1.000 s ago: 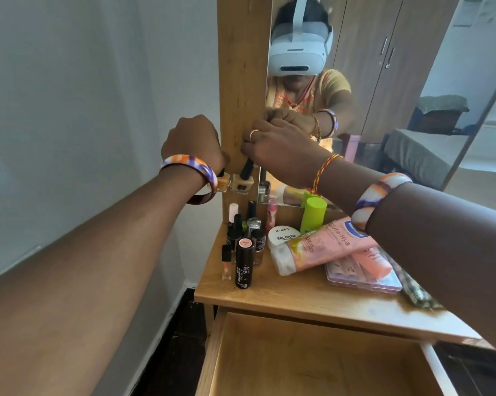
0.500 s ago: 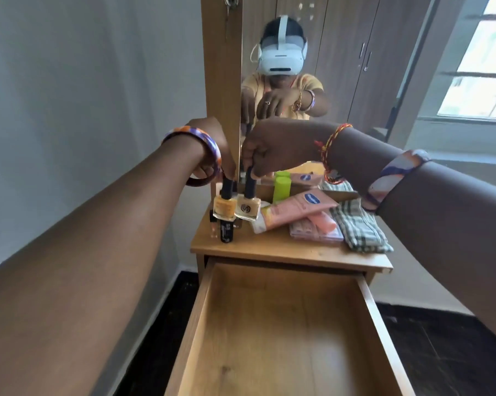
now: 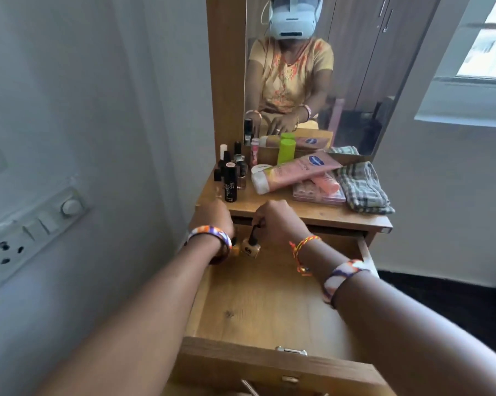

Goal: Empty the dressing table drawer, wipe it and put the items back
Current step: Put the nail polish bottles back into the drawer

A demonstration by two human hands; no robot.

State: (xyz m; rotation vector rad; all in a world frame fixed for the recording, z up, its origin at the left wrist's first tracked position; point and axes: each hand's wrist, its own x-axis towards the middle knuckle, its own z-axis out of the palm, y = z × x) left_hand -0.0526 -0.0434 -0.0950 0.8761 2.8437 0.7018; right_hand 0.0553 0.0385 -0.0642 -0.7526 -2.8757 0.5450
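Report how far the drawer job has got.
Done: the drawer is open and bare, apparently emptied. In hand: the right hand lowers a nail polish bottle into its back left corner; the left hand grips another, mostly hidden. Left: tubes, bottles and cloth on top.

Both arms reach forward, side by side. The right hand (image 3: pixel 281 221) pinches something with curled fingers. The left hand (image 3: pixel 215 217) curls, its fingers hidden behind the wrist.

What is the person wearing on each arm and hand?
Both forearms are bare, with no sleeves. The left wrist has one thick bangle in orange, purple and white. The right wrist has a thin red and yellow thread; higher on that forearm sits a bangle in white, orange and purple.
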